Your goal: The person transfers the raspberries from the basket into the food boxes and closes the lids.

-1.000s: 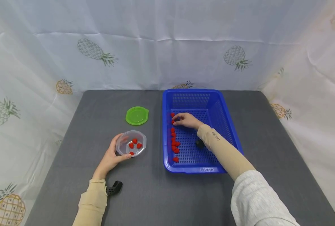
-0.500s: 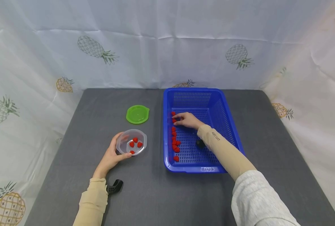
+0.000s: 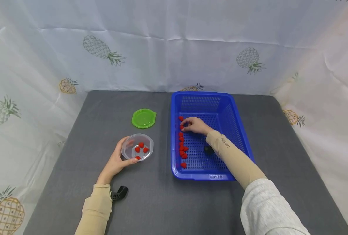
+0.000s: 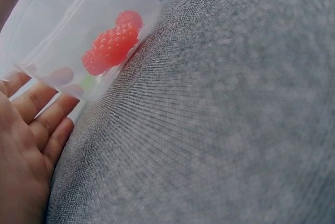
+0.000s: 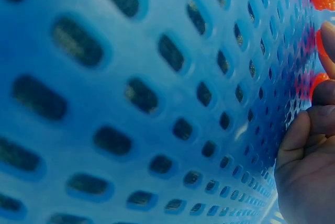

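Raspberry at right fingertips; clear bowl lies left of it and nearer the person, across the basket wall.

Right hand (image 3: 195, 125) reaches into the blue basket (image 3: 174, 156); thumb and forefinger curl about one raspberry (image 3: 181, 127), apparently a light pinch, firmness not readable. That berry sits left of the palm, by the basket's left wall, in a loose line of raspberries (image 3: 181, 148) running away from the person; its own long axis is too small to tell. Left hand (image 3: 115, 163) grips the clear bowl (image 3: 142, 154), thumb at the near rim, fingers round its left side; four berries (image 3: 141, 144) inside. Right hand is the nearer to the pinched berry; left stands well apart, outside the basket. Judgement: the relation that matters is the wall between berry and bowl.
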The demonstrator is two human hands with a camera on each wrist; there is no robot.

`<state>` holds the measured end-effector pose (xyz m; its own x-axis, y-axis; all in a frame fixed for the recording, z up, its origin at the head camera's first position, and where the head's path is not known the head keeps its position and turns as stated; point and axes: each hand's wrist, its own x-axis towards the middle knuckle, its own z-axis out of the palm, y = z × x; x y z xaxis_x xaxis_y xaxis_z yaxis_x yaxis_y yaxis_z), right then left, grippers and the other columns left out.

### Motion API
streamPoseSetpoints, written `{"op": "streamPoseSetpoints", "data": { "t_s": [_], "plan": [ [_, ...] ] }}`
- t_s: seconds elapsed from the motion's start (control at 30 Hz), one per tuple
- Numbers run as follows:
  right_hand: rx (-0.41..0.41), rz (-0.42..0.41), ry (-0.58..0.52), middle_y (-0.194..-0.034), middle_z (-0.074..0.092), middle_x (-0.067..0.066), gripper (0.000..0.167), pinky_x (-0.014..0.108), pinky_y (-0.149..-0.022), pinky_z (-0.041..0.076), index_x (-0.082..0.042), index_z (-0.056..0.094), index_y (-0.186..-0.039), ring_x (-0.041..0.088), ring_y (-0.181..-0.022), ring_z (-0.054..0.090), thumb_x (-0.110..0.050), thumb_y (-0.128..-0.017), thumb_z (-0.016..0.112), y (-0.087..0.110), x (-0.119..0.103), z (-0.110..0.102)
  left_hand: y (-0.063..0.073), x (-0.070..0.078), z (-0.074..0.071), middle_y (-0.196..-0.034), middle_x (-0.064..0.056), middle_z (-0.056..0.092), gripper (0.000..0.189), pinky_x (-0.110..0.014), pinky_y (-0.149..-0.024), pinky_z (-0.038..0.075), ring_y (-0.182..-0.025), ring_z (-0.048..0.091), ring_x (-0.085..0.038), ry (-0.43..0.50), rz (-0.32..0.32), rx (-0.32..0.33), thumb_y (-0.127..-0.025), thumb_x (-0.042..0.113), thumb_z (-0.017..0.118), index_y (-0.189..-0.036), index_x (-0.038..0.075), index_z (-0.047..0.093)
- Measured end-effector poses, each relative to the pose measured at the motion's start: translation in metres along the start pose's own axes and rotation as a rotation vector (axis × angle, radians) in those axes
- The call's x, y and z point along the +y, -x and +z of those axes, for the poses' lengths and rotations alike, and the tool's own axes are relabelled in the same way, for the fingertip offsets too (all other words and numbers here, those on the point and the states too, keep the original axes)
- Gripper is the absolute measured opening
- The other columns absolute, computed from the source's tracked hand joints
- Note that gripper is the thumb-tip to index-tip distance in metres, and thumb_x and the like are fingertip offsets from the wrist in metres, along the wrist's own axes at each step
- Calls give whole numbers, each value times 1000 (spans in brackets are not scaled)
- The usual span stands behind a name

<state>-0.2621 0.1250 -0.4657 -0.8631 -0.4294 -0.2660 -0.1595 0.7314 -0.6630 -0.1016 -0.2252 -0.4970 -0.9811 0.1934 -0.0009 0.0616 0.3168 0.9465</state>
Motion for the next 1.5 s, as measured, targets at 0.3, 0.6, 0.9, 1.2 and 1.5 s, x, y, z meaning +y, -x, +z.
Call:
{"op": "streamPoseSetpoints", "data": {
  "t_s": [0.3,0.6,0.9,1.2,1.5],
  "plan": [
    [-11,-84,-81,-68,44,-3,28,26,-61,32,-16,67,-103,13,-62,40,-31,-80,72,0,6,-7,-5,2,-3,-144,-9,42,91,-53,-108,22,-131,37,-23,-23,14,-2,-74,12,78,-145,21,22],
    [-62,-25,-93,-71,45,-2,29,27,-66,34,-19,65,-109,14,-65,40,-27,-82,70,0,9,-19,-7,1,1,-143,-11,43,92,-8,-98,24,-129,40,-21,8,42,9,-71,6,79,-144,18,23],
    [-71,-60,-141,-66,44,-3,31,28,-66,34,-15,65,-111,15,-64,38,-25,-83,70,4,3,-29,-3,10,0,-143,-12,43,89,-8,-98,25,-129,39,-24,-2,38,9,-73,7,78,-144,16,24],
    [-51,-80,-201,-64,42,-4,31,30,-70,36,-19,65,-109,17,-65,39,-29,-81,72,8,0,-31,-3,0,-4,-144,-8,42,91,-54,-109,20,-130,37,-19,-31,11,1,-74,15,78,-145,23,22],
    [-34,-73,-254,-62,39,-4,37,30,-67,36,-14,63,-113,14,-58,34,-32,-81,71,21,0,-39,1,-5,-1,-143,-6,44,90,-19,-105,25,-126,41,-4,-25,29,12,-73,14,79,-144,26,24]
  ]
}}
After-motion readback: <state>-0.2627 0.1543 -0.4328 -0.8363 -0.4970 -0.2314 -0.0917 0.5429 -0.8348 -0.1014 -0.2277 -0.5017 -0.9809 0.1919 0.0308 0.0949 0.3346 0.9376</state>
